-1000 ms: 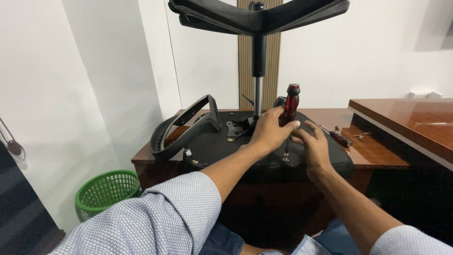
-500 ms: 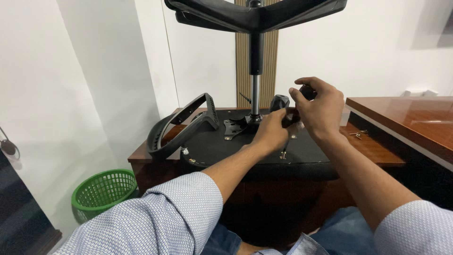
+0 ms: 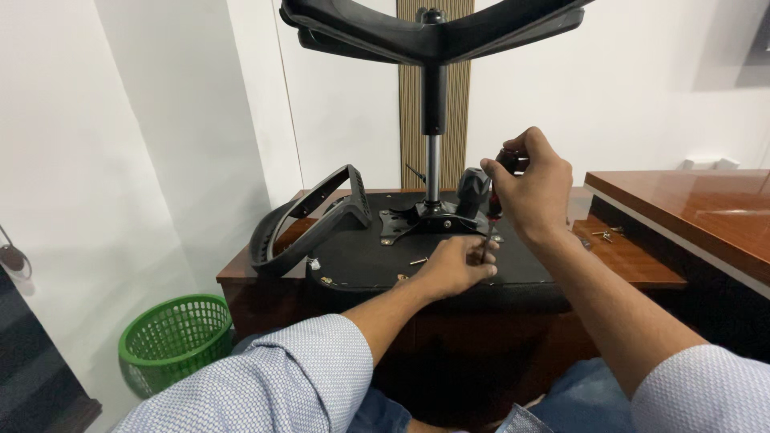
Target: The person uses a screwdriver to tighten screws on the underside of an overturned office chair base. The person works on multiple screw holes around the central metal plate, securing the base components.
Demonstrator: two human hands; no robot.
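A brown wooden table (image 3: pixel 634 261) against white walls carries one upturned black office chair seat (image 3: pixel 377 261). The right hand (image 3: pixel 533 188) grips one red-and-black screwdriver (image 3: pixel 493 200) upright; the left hand (image 3: pixel 453 269) pinches its tip. One green plastic basket (image 3: pixel 172 337) sits far left, below.

Even, bright indoor light fills the scene, soft and without a visible source. The white wall (image 3: pixel 160 160) is cleanly lit; the polished wooden desk top (image 3: pixel 698 208), right of the hands, carries a pale glare streak. Shadows gather below the black seat underside (image 3: pixel 377 261). Focus is sharp at centre; the near sleeves at the lower edge look slightly soft and stretched.
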